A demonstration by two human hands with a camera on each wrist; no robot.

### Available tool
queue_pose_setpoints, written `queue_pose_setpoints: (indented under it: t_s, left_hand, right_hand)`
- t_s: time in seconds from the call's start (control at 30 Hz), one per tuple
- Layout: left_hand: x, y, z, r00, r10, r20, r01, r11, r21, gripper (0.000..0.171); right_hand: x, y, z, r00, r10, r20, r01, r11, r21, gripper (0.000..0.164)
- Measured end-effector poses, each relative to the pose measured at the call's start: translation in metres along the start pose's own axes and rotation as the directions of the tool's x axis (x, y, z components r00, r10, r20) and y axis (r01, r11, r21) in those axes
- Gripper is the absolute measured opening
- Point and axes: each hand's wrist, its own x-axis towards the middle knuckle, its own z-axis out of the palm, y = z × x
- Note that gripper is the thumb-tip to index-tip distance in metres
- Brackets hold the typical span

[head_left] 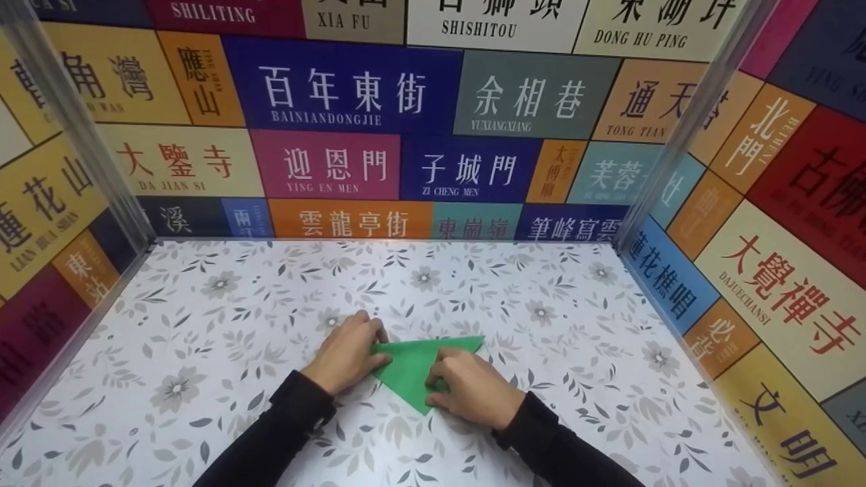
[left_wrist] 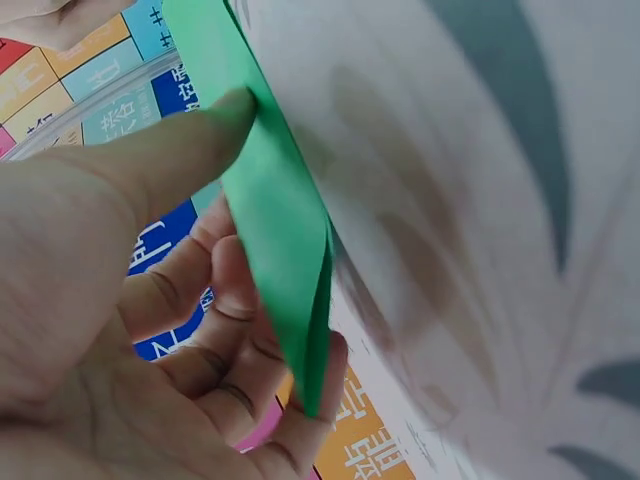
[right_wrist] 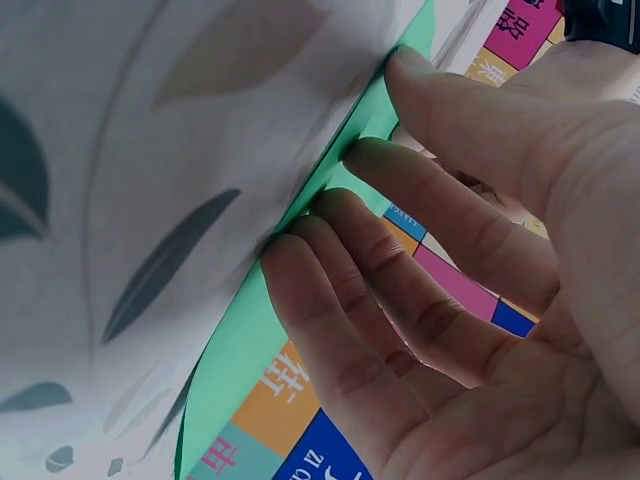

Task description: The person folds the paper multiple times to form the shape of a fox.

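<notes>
Now our left hand [head_left: 346, 353] has a narrow grip on the green paper [head_left: 406, 370] on the worktop [head_left: 582, 325], while our right hand [head_left: 477, 389], loosely bent, touches it, and uneven pressing could perhaps make it crease crooked.

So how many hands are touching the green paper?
2. The left hand is at the paper's left corner, and the right hand is on its right side, near the lower point. No other hands show.
</notes>
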Motion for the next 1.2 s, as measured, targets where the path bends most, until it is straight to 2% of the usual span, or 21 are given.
queue_pose_setpoints:
  t_s: [0.17,0.43,0.6,0.8,0.97,1.2]
  left_hand:
    - [0.0,0.0,-0.001,1.0,0.018,-0.024,-0.018,0.999,-0.031,0.018]
    - [0.001,0.001,-0.007,0.996,0.081,-0.03,-0.082,0.995,-0.063,0.021]
    - [0.002,0.005,-0.016,0.995,0.097,-0.025,-0.099,0.992,-0.084,0.019]
    - [0.002,0.012,-0.03,0.993,0.114,-0.032,-0.116,0.991,-0.067,0.017]
    - [0.001,0.017,-0.039,0.986,0.156,-0.054,-0.159,0.985,-0.064,0.017]
    - [-0.005,0.022,-0.05,0.968,0.22,-0.121,-0.228,0.972,-0.058,0.018]
  right_hand:
    - [-0.001,0.0,0.0,1.0,-0.009,-0.009,0.009,1.0,-0.002,0.023]
    - [-0.001,-0.001,-0.002,0.999,-0.02,-0.036,0.02,1.0,-0.019,0.023]
    - [0.0,-0.001,-0.009,0.996,-0.013,-0.086,0.01,0.999,-0.031,0.018]
    - [0.0,0.0,-0.027,0.987,0.0,-0.164,-0.007,0.999,-0.039,0.017]
    - [0.002,0.0,-0.043,0.962,-0.042,-0.271,0.027,0.998,-0.06,0.018]
    - [0.004,-0.001,-0.06,0.898,-0.131,-0.42,0.089,0.989,-0.119,0.015]
